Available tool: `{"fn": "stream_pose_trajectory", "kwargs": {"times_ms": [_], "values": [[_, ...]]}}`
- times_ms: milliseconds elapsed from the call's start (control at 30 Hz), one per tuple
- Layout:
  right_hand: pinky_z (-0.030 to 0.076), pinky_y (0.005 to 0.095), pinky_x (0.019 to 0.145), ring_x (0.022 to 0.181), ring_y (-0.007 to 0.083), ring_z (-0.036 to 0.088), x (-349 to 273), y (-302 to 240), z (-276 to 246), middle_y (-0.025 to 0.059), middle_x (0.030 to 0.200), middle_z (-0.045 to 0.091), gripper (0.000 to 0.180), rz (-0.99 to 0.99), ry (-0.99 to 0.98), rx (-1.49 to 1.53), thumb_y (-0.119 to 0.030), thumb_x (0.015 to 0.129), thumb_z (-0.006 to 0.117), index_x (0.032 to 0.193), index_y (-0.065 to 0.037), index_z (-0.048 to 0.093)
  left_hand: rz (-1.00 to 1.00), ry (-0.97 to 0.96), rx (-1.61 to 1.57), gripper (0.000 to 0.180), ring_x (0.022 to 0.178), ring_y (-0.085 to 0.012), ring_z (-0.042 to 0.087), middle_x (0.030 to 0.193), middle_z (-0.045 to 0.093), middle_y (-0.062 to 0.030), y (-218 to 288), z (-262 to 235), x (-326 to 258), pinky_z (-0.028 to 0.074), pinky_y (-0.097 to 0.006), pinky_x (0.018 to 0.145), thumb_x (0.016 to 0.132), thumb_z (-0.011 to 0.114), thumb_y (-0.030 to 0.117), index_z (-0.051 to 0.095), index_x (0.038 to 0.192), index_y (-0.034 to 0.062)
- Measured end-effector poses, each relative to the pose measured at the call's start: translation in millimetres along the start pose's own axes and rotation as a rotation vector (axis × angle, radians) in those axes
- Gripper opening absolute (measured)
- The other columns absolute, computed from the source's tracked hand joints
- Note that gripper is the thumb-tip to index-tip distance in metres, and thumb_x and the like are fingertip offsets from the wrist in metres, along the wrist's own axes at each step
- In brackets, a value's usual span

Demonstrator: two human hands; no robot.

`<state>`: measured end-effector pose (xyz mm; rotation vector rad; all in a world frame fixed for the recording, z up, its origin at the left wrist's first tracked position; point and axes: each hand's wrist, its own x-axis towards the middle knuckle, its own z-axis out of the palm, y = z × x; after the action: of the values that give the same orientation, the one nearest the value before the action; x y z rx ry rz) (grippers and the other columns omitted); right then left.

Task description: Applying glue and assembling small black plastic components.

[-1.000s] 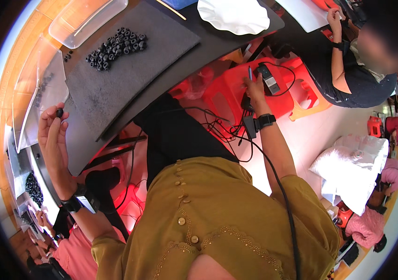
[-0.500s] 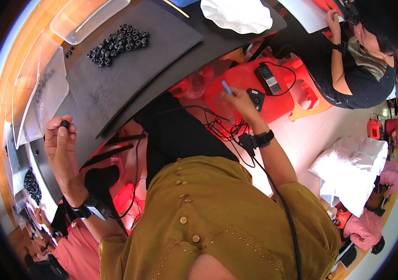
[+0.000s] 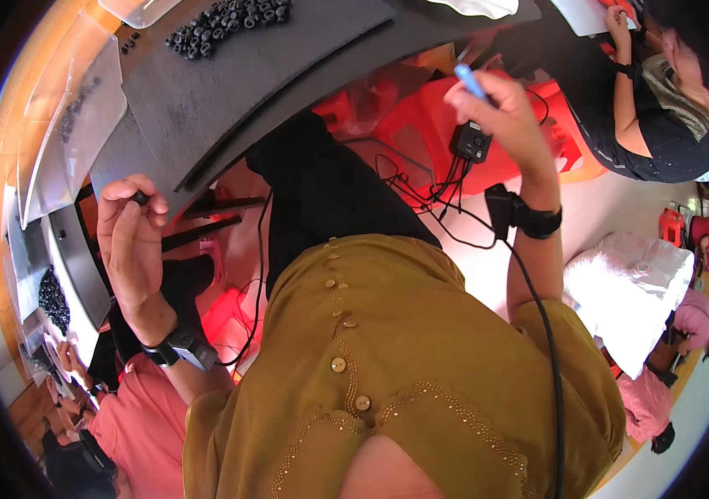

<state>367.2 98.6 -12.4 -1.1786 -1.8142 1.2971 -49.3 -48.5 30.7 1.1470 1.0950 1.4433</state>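
My left hand [image 3: 131, 237] is raised by the table's near edge, pinching a small black part [image 3: 140, 198] between thumb and fingers. Over the red stool, my right hand [image 3: 506, 121] grips a slim blue stick-like tool [image 3: 471, 81]; its exact kind does not show. A pile of small black ring-shaped parts [image 3: 225, 27] lies on the dark grey mat [image 3: 230, 91], beyond both hands. Much of what my right fingers wrap round is hidden.
A clear plastic tray [image 3: 80, 125] stands left of the mat. Below my right hand, a black box with cables [image 3: 471, 143] sits on a red stool [image 3: 421, 116]. Co-workers sit at both sides; a white sack [image 3: 633, 291] lies at right.
My right hand has risen toward the table with the blue tool. My left hand has shifted slightly right, still pinching the black part. The view has tilted, so the mat sits higher.
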Motion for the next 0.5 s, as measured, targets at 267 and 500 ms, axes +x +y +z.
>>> {"fn": "stream_pose_trajectory", "kwargs": {"times_ms": [267,500], "values": [[0.028,0.0165,0.048,0.053,0.0012,0.038,13.3,-48.5,-16.8,-0.0001,0.070,0.059,0.019,-0.307,0.220,0.080,-0.018,0.093,0.059,0.101,-0.002,0.066,-0.109,-0.198,-0.155,0.016,0.070,-0.0142,0.045,0.088,0.048,-0.0082,-14.3,44.0,3.4,0.038,-0.025,0.066,0.089,0.039,0.006,0.053,0.095,0.0012],[0.027,0.0158,0.045,0.050,0.0007,0.039,18.9,-65.0,-22.7,-0.0007,0.068,0.058,0.019,-0.458,0.314,0.180,-0.018,0.094,0.059,0.099,-0.001,0.064,-0.398,-0.539,0.079,0.014,0.067,-0.0077,0.044,0.079,0.051,-0.0003,-2.9,108.3,12.0,0.035,-0.022,0.062,0.084,0.048,0.009,0.059,0.087,-0.0006]]}}
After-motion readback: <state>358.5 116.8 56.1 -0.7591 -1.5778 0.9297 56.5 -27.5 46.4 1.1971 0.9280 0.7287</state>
